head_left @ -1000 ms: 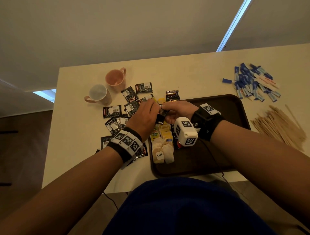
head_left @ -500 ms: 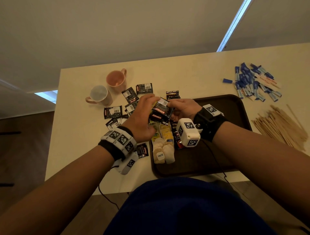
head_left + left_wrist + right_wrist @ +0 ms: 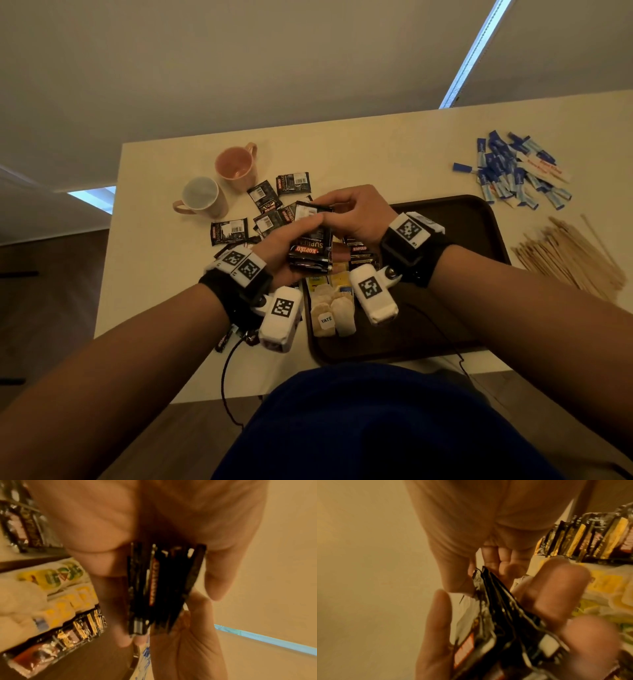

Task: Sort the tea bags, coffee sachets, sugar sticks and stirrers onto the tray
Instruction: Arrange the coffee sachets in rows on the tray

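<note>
Both hands, left hand (image 3: 291, 243) and right hand (image 3: 356, 212), gripped a sachet stack (image 3: 310, 245) above the tray (image 3: 462, 222) (tea bags (image 3: 334, 311) placed; sugar sticks (image 3: 513, 171), stirrers (image 3: 568, 253) untouched).

I see a cream table (image 3: 164, 274) carrying a dark tray (image 3: 479, 219) near-centre. Two mugs (image 3: 219, 178) and loose coffee sachets (image 3: 228, 232) far left; sugar sticks (image 3: 513, 171) and stirrers (image 3: 568, 253) right.

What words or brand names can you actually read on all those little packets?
"KOPIKO" and "SUPRE…", upside down: top coffee sachet of the stack that both hands hold.
"KOPIKO": coffee sachet on the tray.
"SUPREME", tilted: loose sachet on the table.
"YATE": tea bag tag.
Red print on the sugar sticks: too small to read.
Barcode digits on the sachets: too small.
Wrist views: blurred.
</note>
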